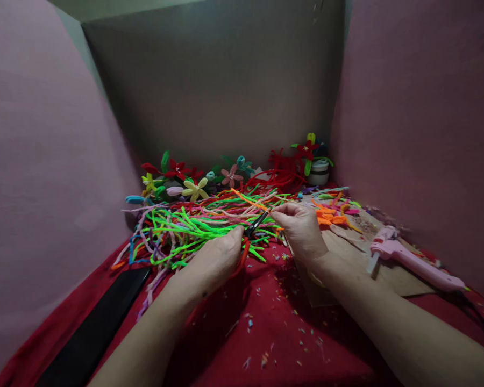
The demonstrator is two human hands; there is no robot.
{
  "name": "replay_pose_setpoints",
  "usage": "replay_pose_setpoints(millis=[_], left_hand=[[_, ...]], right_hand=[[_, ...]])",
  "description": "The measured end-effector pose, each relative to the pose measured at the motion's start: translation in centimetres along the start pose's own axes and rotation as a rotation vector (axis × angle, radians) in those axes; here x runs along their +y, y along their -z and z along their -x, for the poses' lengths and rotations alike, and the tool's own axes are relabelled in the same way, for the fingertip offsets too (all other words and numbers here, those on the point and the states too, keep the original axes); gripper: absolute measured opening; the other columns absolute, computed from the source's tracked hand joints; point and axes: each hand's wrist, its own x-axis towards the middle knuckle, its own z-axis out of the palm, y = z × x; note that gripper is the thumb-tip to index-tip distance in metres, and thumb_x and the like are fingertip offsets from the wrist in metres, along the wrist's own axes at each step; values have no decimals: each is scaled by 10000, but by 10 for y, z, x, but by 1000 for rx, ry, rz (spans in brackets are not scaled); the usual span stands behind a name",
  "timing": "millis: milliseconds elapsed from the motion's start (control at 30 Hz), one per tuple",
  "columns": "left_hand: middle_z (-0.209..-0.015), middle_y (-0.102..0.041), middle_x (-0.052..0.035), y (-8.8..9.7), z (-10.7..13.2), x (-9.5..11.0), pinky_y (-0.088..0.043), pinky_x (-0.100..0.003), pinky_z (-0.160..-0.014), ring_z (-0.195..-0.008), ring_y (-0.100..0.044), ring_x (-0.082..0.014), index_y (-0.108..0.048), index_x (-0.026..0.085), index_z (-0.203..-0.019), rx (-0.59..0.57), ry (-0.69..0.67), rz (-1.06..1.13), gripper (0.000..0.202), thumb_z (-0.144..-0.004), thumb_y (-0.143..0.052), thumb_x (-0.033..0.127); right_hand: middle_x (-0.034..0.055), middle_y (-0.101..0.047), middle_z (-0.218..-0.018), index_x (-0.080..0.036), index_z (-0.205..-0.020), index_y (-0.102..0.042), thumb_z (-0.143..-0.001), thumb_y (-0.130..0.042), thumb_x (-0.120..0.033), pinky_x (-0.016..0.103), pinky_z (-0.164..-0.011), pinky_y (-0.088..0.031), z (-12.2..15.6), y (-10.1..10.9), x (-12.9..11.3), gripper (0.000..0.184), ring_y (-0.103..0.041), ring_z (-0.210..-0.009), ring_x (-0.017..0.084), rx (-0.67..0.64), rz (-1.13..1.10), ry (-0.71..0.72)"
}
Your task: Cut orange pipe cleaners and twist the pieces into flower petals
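My left hand (225, 250) is closed around red-handled pliers (257, 223) with dark, narrow jaws that point up and to the right. Just beyond the jaw tips, my right hand (300, 228) pinches an orange pipe cleaner (248, 200). The orange strand reaches up and left from my fingertips, and the jaws are at or very near its held end; whether they touch it I cannot tell. Beneath and behind both hands spreads a pile of bright green pipe cleaners (189, 228) mixed with pink, red and purple ones.
Pipe-cleaner flowers (195, 189) line the back, beside a small white pot (318, 173). To the right, a pink glue gun (415, 263) lies on a cardboard sheet (405, 280) near orange pieces (329, 216). A black flat object (99, 322) and scattered clippings rest on the red cloth (226, 355).
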Motion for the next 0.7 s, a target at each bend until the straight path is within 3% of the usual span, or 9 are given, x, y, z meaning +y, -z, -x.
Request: replay_pose_setpoints(millis=[133,267,333,467,533,700], left_hand=[[-747,-595,-66,2,-1,-1,-382,-260,-554,-609,-570,-168,-415,154,-989,40,62,10,180,-851,-306,192],[-725,-552,-26,19,3,-2,-361,-226,-552,-594,-493,-121,-434,159,-961,82,30,227,163,-838,-343,215],[-696,-517,4,30,6,-5,-342,-202,-534,-584,-439,-96,-469,167,-903,-23,-63,379,173,-853,-345,277],[-708,-515,22,43,11,-12,-322,-183,-532,-599,-410,-81,-537,173,-927,-372,-223,502,199,-829,-409,291],[-681,-495,29,42,11,-13,-307,-185,-522,-586,-388,-79,-552,174,-945,-406,-234,490,204,-812,-432,269],[-652,-433,41,40,9,-15,-304,-191,-515,-574,-359,-77,-528,159,-918,-320,-162,625,208,-807,-438,310]], right_hand=[[-52,-505,-473,-138,-589,-604,-575,-640,-224,219,-448,-284,2,-3,-2,94,-365,-415,59,-13,-64,-77],[-85,-426,-401,-135,-600,-584,-537,-677,-241,211,-385,-192,1,-3,-8,154,-243,-342,25,-2,-193,-196],[-106,-354,-363,-139,-601,-568,-526,-693,-252,210,-366,-151,-2,-1,-10,184,-205,-326,23,21,-249,-232],[-125,-272,-339,-149,-600,-547,-527,-696,-244,209,-351,-106,-6,3,-12,192,-174,-318,26,48,-290,-278],[-119,-294,-347,-143,-612,-563,-531,-692,-238,211,-354,-110,-6,3,-10,180,-181,-320,26,45,-269,-272],[-60,-475,-458,-134,-633,-612,-555,-674,-237,217,-411,-243,-5,2,-4,143,-334,-389,47,-7,-164,-137]])
